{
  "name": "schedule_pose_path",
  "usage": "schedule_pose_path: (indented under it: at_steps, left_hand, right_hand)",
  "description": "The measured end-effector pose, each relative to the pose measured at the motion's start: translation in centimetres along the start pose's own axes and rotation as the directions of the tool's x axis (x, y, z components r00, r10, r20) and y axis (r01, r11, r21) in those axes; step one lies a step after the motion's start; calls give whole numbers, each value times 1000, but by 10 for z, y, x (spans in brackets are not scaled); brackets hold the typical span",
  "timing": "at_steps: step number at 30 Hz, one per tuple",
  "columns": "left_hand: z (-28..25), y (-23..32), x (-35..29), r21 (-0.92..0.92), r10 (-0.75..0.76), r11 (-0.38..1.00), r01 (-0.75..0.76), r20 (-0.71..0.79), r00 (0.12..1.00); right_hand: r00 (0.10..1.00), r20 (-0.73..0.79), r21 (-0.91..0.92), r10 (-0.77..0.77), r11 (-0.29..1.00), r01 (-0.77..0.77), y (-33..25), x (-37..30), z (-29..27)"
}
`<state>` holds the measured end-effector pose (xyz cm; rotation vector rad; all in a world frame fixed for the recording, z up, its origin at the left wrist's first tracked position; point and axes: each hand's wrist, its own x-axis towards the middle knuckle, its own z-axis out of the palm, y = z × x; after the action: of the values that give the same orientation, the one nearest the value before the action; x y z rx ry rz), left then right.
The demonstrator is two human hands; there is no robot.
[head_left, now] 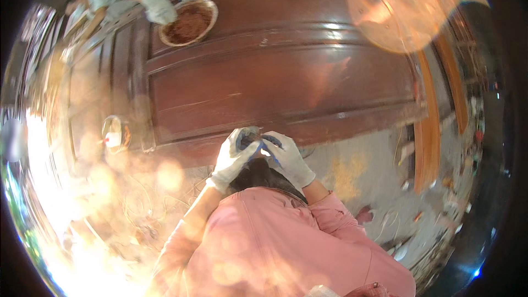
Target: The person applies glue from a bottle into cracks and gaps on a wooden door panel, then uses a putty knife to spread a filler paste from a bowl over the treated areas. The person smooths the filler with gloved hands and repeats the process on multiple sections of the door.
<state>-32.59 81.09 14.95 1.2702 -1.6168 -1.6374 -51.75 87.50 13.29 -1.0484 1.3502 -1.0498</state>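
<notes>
Both my hands wear white work gloves with dark blue on the palm side. My left hand [230,158] and my right hand [289,159] meet in front of my body, beside the near edge of a large reddish-brown wooden panel [264,85]. Their fingers are curled in toward each other. Something dark and small shows between the fingertips, but glare and the gloves' dark palms keep me from telling what it is. The panel has raised mouldings and pale scratches.
At the far left, another person's gloved hands [159,8] work at a pale basin [210,28] of reddish-brown material. A small round container [122,142] sits on the panel's left part. Orange-brown boards [427,151] stand at right. Debris litters the concrete floor [379,187].
</notes>
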Motion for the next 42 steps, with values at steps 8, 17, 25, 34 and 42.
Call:
schedule_pose_path:
  at_steps: [8, 17, 25, 34, 42]
  left_hand:
    - [-73, -6, 10, -321, -199, 928, 187, -5, 980]
    - [-149, -7, 32, -569, -243, 810, 143, -104, 964]
    - [-153, 9, 50, -577, -258, 778, 249, 68, 964]
    - [-172, 34, 74, -509, -259, 809, 294, 140, 956]
    - [-241, 23, 99, -555, -155, 822, 128, -2, 988]
  right_hand:
    - [892, 370, 96, 260, 944, -315, -55, 52, 47]
    - [925, 240, -18, 295, 954, -300, -88, 93, 70]
    - [940, 231, -37, 253, 967, -251, -93, 120, 105]
    - [948, 157, -92, 276, 960, -265, -126, 124, 100]
    - [805, 176, -903, -567, 233, 361, -144, 135, 68]
